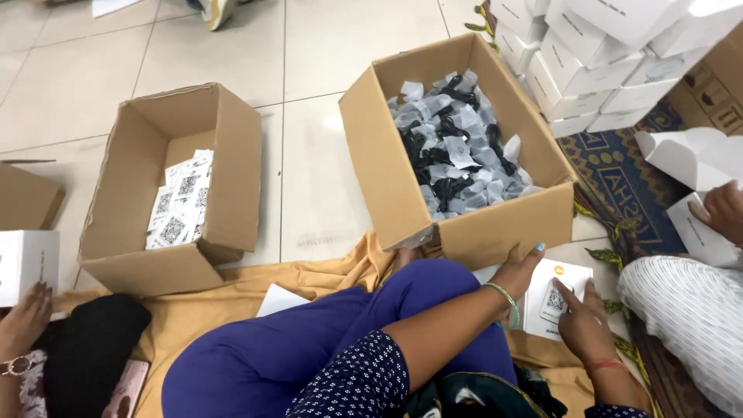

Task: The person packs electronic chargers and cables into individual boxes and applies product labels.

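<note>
My left hand, with a green bangle at the wrist, rests with spread fingers against the front wall of a brown cardboard box. That box is filled with small clear packets of black items. My right hand, wearing a red bangle, grips a small white box with a square code printed on its face. It lies on the floor just right of my left hand. My knee in blue cloth is raised in front of me.
A second open cardboard box at the left holds several white code cards. White boxes are stacked at the top right. Another person's hand holds a white box at the right; another's hand touches a white box at the left. Yellow cloth covers the floor.
</note>
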